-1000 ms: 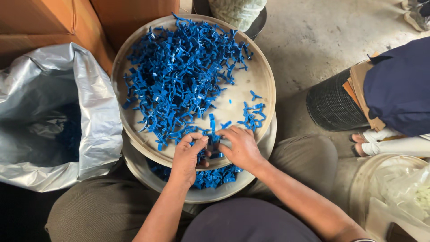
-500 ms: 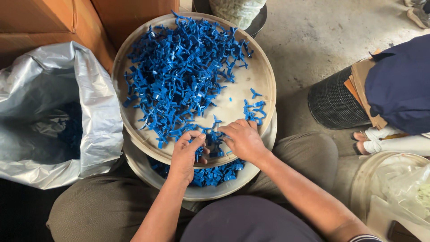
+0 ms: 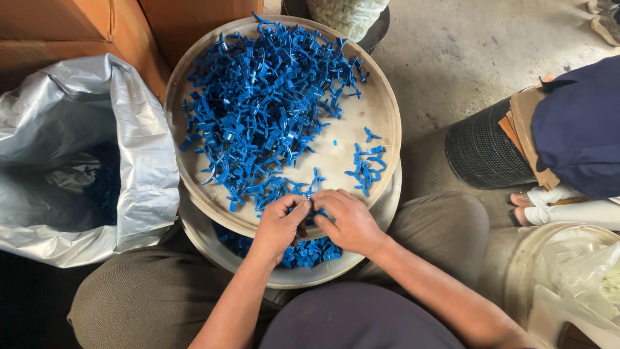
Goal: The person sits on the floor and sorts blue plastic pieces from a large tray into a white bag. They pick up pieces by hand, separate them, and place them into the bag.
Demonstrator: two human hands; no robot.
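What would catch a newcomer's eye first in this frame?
A heap of bright blue plastic pieces fills the round shallow tray at centre. At its near rim, the left hand and right hand pinch pieces together. A silver bag gapes at left.

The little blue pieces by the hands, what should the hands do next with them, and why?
Probably let the pinched blue piece drop into the lower bowl. Both hands, left hand and right hand, meet at the tray's near edge, right above blue pieces already in that bowl.
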